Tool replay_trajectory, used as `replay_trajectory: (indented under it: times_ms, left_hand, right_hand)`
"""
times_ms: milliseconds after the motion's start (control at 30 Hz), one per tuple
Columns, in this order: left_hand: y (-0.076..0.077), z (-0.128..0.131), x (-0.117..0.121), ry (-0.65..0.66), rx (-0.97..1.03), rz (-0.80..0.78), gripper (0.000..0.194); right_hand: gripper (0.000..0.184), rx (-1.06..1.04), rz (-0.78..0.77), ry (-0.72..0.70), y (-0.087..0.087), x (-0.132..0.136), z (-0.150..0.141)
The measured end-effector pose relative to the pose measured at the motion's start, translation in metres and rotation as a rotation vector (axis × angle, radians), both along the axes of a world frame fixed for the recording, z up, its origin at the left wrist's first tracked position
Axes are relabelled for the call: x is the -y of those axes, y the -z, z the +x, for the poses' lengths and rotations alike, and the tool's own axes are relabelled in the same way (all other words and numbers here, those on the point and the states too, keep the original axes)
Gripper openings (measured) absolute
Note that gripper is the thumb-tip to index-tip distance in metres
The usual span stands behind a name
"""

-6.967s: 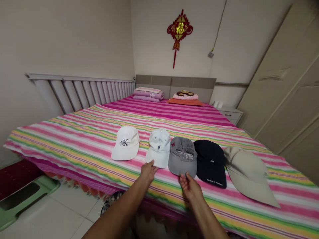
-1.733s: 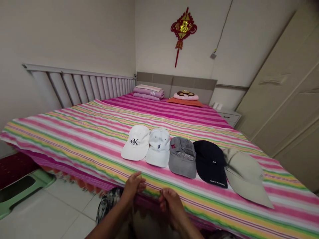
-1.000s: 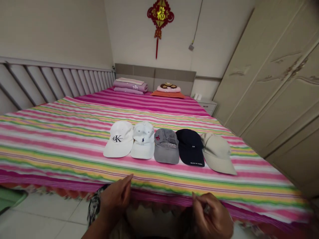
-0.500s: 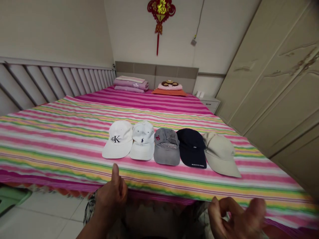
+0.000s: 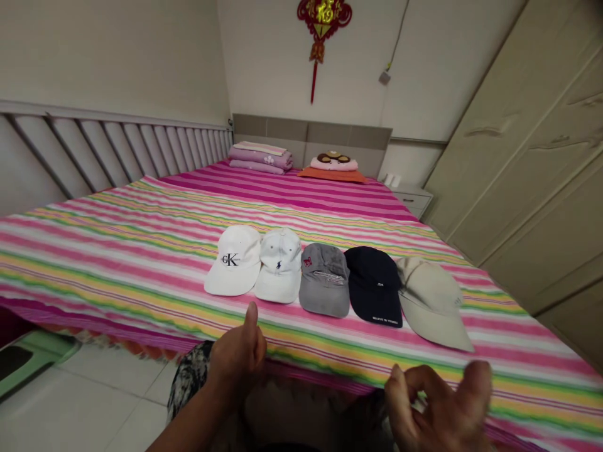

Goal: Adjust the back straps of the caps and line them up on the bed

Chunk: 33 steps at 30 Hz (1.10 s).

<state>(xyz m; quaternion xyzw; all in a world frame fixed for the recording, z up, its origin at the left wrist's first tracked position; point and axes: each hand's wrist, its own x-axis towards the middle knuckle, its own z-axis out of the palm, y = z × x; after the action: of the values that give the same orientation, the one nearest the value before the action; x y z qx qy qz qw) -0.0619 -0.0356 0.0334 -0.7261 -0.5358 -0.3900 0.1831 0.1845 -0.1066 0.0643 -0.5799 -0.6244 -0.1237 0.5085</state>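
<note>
Caps, five in one row, lie side by side near the front edge of the bed. All brims point toward that edge, presumably so that the front markings stay readable from the near side. The left hand has an empty grip, thumb raised clear of folded fingers; the right hand, nearest the beige cap, has its grip loosely spread, apparently holding nothing.

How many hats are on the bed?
5, in one row on the bed. Left to right: white cap with big letters, pale cap with small dark logo, gray cap, dark cap, beige cap. None seems hidden.
</note>
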Motion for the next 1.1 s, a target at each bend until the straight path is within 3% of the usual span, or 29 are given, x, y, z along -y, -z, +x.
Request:
replay_trajectory:
  times_ms: [67,133,200,333,433,500,600,700,800,933,1033,1100]
  left_hand:
    - [0.003,-0.007,-0.011,-0.002,0.114,-0.086,0.058]
    - [0.008,-0.02,-0.027,-0.008,0.342,-0.188,0.058]
    - [0.015,-0.035,-0.045,-0.028,0.709,-0.258,0.06]
    - [0.031,-0.062,-0.072,-0.095,1.69,-0.361,0.053]
    - [0.039,-0.071,-0.084,-0.047,2.064,-0.487,0.03]
    - [0.042,-0.073,-0.091,-0.032,2.115,-0.549,0.015]
    - [0.044,-0.075,-0.105,-0.012,2.187,-0.603,0.009]
    - [0.042,-0.074,-0.117,0.019,2.232,-0.616,0.018]
    - [0.039,-0.069,-0.116,0.118,2.243,-0.532,0.028]
    - [0.046,-0.054,-0.09,0.432,2.204,-0.435,0.035]
    - [0.061,-0.037,-0.058,0.691,2.132,-0.538,0.037]
    - [0.074,-0.024,-0.036,0.787,2.089,-0.672,0.036]
  right_hand:
    - [0.056,0.061,-0.015,-0.028,0.003,-0.007,-0.002]
    - [0.054,0.148,-0.052,-0.057,0.009,-0.013,-0.001]
    - [0.044,0.234,-0.089,-0.079,0.018,-0.018,0.001]
    - [0.033,0.32,-0.123,-0.13,0.044,-0.025,0.002]
    - [0.027,0.35,-0.125,-0.209,0.061,-0.029,-0.001]
    - [0.025,0.356,-0.148,-0.28,0.071,-0.03,-0.004]
    - [0.026,0.355,-0.197,-0.363,0.085,-0.033,-0.008]
    - [0.025,0.327,-0.181,-0.409,0.1,-0.036,-0.013]
    - [0.024,0.224,-0.179,-0.453,0.109,-0.035,-0.017]
    - [0.025,0.014,-0.436,-0.522,0.105,-0.035,-0.02]
    - [0.029,-0.264,-0.644,-0.567,0.09,-0.045,-0.024]
    - [0.038,-0.53,-0.697,-0.652,0.075,-0.057,-0.028]
